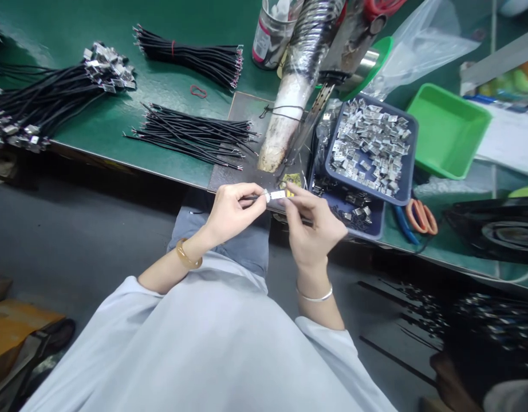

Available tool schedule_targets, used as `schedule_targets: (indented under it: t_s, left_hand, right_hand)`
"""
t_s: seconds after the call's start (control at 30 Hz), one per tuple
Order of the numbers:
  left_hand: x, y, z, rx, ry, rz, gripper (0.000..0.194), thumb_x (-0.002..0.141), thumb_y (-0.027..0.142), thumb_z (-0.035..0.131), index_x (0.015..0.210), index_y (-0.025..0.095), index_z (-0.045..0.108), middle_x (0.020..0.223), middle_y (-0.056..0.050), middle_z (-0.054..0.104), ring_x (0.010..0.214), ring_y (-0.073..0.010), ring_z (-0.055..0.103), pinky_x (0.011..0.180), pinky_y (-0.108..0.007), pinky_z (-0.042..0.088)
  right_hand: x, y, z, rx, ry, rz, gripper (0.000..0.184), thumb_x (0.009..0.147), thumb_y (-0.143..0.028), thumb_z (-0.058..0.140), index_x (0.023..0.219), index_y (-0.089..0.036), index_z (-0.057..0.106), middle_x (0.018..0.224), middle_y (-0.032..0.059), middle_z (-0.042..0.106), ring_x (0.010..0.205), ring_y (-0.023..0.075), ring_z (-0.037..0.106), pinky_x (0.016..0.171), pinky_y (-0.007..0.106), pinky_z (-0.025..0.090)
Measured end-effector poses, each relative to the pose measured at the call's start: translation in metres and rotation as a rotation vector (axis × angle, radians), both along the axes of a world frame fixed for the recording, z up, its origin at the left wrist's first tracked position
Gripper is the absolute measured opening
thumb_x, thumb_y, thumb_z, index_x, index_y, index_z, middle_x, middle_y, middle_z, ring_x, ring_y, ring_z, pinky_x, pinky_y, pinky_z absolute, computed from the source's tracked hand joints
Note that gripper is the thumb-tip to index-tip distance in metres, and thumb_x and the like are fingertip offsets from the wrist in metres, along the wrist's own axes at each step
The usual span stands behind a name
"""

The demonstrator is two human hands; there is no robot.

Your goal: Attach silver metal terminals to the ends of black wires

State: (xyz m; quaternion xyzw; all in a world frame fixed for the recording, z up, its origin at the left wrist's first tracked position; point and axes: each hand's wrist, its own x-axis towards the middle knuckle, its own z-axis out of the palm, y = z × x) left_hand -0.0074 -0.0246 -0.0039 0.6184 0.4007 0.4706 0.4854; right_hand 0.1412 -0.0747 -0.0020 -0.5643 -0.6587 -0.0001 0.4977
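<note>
My left hand (235, 210) is closed in a pinch around a thin black cable just behind a small metal USB plug (278, 195). The thumb and forefinger of my right hand (314, 224) close on the other end of this plug, over the near edge of a dark board (247, 106). Right behind my right fingertips lies a small yellow sponge (292, 181). A soldering iron (304, 129) points down towards the sponge, next to a thick wrapped tube (285, 109). Loose black cables (190, 131) with bared ends lie beyond my left hand.
On the right stand a blue tray (408, 171) of metal plug shells, another tray (378, 223) beneath it, a green tray (444, 129) and orange-handled scissors (421, 217). Bundled cables (190, 57), finished-looking plug cables (53, 97) and a jar (268, 40) are further back.
</note>
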Motion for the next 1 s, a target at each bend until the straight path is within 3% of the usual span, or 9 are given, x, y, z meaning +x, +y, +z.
schedule_targets:
  t_s: [0.3, 0.67, 0.8, 1.0]
  left_hand:
    - [0.015, 0.001, -0.007, 0.293, 0.224, 0.188, 0.015, 0.087, 0.017, 0.057, 0.075, 0.015, 0.067, 0.068, 0.0, 0.069, 0.058, -0.0066, 0.058, 0.052, -0.014, 0.043]
    - [0.021, 0.007, -0.01, 0.476, 0.229, 0.295, 0.012, 0.085, 0.011, 0.059, 0.078, 0.014, 0.068, 0.074, -0.001, 0.075, 0.062, -0.0077, 0.065, 0.054, -0.014, 0.047]
    - [0.02, 0.007, -0.006, 0.469, 0.252, 0.289, 0.013, 0.086, 0.014, 0.059, 0.079, 0.015, 0.07, 0.075, -0.003, 0.075, 0.063, -0.0087, 0.066, 0.055, -0.016, 0.048]
    - [0.016, 0.004, -0.006, 0.381, 0.317, 0.228, 0.014, 0.086, 0.018, 0.059, 0.079, 0.015, 0.07, 0.076, -0.004, 0.076, 0.062, -0.0102, 0.065, 0.058, -0.019, 0.051]
  right_hand:
    - [-0.004, 0.011, -0.015, 0.105, -0.059, -0.03, 0.009, 0.089, -0.013, 0.069, 0.089, -0.021, 0.065, 0.099, 0.0037, 0.079, 0.088, 0.0158, 0.078, 0.069, 0.022, 0.063]
    - [-0.005, 0.019, -0.011, 0.066, 0.119, -0.012, 0.006, 0.088, -0.015, 0.071, 0.088, -0.021, 0.068, 0.1, 0.0037, 0.079, 0.09, 0.0165, 0.077, 0.071, 0.024, 0.063]
    - [-0.005, 0.019, -0.006, 0.086, 0.095, -0.014, 0.01, 0.087, -0.013, 0.071, 0.088, -0.022, 0.069, 0.098, 0.0016, 0.079, 0.091, 0.0162, 0.077, 0.075, 0.025, 0.063]
    - [-0.004, 0.012, -0.006, 0.049, 0.018, -0.035, 0.007, 0.088, -0.015, 0.07, 0.089, -0.022, 0.067, 0.098, 0.003, 0.079, 0.087, 0.0169, 0.078, 0.066, 0.024, 0.062]
